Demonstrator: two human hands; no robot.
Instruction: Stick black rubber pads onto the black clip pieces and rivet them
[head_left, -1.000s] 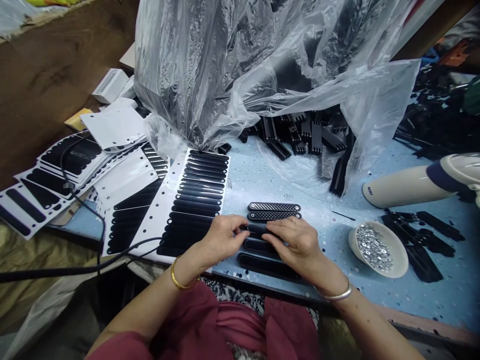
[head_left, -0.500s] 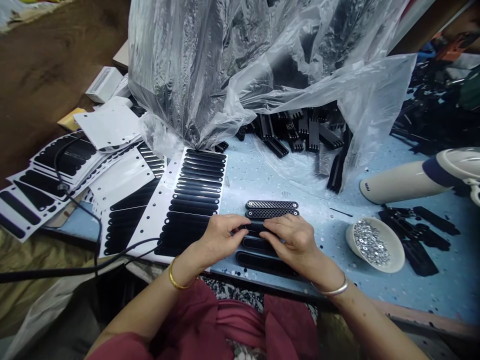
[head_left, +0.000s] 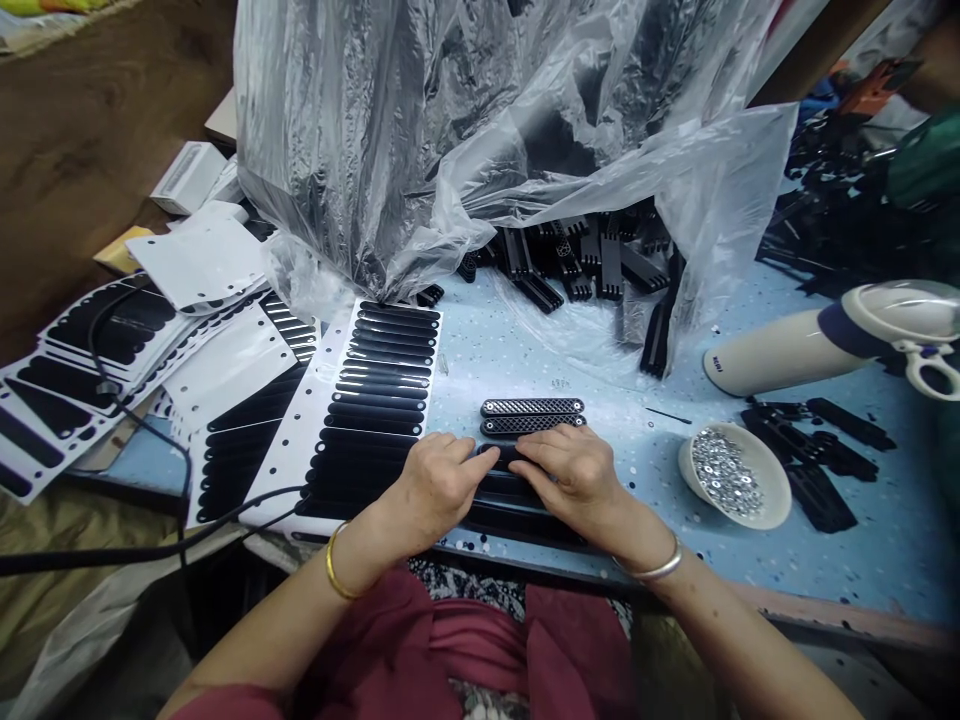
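My left hand [head_left: 442,487] is closed, its thumb pressing on the left part of a long black strip [head_left: 507,456] with rounded ends. On the same strip, the fingers and thumb of my right hand [head_left: 576,472] pinch around the right part. Just beyond it lie two black strips with a diamond-patterned face [head_left: 531,407] and a small metal piece at each end. Closer to me, more plain black strips [head_left: 499,516] lie side by side, partly covered by my hands. The strip's right end is hidden under my fingers.
White sheets of black stickers [head_left: 386,385] lie to the left, with a cable [head_left: 142,558] across them. A bowl of small metal parts [head_left: 780,512] and a bottle [head_left: 772,355] stand right. Plastic film [head_left: 420,120] hangs over a pile of black parts [head_left: 600,262] behind.
My left thumb has moved onto the top of the strip, and its fingers have curled in. My right hand stays on the strip. The whole view has shifted slightly.
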